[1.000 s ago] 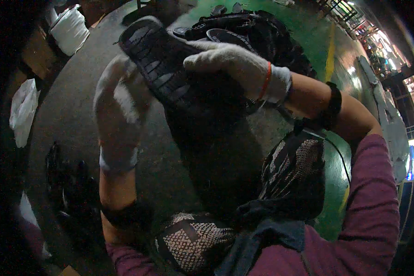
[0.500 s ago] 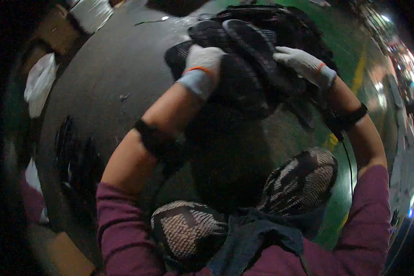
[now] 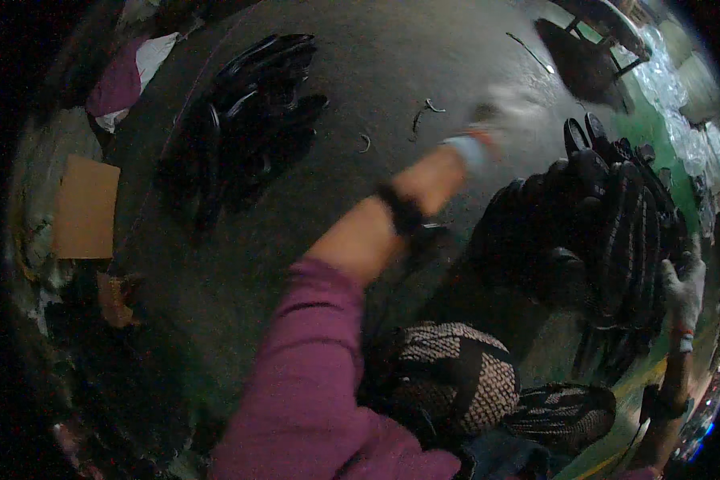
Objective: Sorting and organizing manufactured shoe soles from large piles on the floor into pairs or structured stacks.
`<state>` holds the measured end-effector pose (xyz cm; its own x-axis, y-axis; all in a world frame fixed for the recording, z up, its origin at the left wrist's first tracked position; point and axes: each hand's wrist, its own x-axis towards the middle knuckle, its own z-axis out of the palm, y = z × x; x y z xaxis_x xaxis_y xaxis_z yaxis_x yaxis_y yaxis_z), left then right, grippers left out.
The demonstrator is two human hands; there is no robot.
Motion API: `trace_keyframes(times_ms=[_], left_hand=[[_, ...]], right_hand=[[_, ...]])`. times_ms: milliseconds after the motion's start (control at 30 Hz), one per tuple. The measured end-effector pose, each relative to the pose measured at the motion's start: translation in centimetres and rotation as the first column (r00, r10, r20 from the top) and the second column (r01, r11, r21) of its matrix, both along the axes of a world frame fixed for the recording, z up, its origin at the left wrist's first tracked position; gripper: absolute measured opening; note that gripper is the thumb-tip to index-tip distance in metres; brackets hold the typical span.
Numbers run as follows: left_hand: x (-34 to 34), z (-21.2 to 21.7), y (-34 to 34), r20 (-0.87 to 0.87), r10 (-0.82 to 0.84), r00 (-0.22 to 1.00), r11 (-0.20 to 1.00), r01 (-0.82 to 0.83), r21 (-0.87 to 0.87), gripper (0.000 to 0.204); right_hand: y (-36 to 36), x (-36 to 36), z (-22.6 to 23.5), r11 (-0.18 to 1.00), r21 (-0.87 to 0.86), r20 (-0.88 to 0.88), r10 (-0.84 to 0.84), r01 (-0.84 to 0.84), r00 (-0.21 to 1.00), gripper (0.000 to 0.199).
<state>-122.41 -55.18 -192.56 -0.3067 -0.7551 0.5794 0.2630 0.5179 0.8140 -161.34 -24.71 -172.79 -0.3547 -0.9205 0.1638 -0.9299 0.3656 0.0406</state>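
My left hand, in a white knit glove, is smeared by motion above the grey floor, apart from the heap; its fingers cannot be made out. At the right lies a heap of black pieces shaped like shoe soles, several standing on edge side by side. My right hand, gloved in white too, is at the right side of this heap with its fingers stretched out and thumb apart. Whether it presses on the soles is hard to tell. A second pile of glossy black curved pieces lies on the floor at the left.
Thin curved scraps lie on the floor between the piles. A brown cardboard piece and a purple-and-white bundle are at the left. Clear plastic wrapping and a dark stool-like frame stand at the far right.
The view has swung left, bringing the glossy black pile into sight. My left hand has let go of the soles and moved left of the heap; my right hand stays by its right side.
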Motion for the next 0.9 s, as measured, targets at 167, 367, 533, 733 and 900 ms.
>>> trace_keyframes(times_ms=[167, 367, 533, 733, 900], left_hand=[[27.0, -9.1, -2.6, 0.802, 0.596, -0.037, 0.28, -0.927, -0.251, 0.023], [39.4, -11.6, -0.2, 0.853, 0.264, -0.451, 0.292, -0.805, -0.516, 0.049], [42.4, -8.9, -2.1, 0.883, 0.205, -0.422, 0.355, -0.809, -0.469, 0.05], [37.4, -10.2, -10.9, 0.775, 0.571, 0.27, 0.412, -0.911, 0.014, 0.062], [44.5, -9.7, -15.9, 0.799, 0.273, 0.536, 0.286, -0.838, 0.464, 0.073]], right_hand=[[-3.3, 8.8, 5.5, 0.965, -0.238, 0.39, 0.202, -0.114, 0.898, 0.06], [-9.4, 26.4, -1.3, 0.804, -0.003, 0.352, 0.557, -0.595, 0.752, 0.053], [-10.4, 31.7, -9.4, 0.447, 0.401, 0.6, 0.532, -0.8, 0.597, 0.064], [-13.9, 36.0, -18.9, 0.394, 0.35, 0.721, 0.466, -0.85, 0.513, 0.062], [-17.4, 44.4, -23.3, 0.439, 0.051, 0.845, 0.459, -0.897, 0.273, 0.053]])
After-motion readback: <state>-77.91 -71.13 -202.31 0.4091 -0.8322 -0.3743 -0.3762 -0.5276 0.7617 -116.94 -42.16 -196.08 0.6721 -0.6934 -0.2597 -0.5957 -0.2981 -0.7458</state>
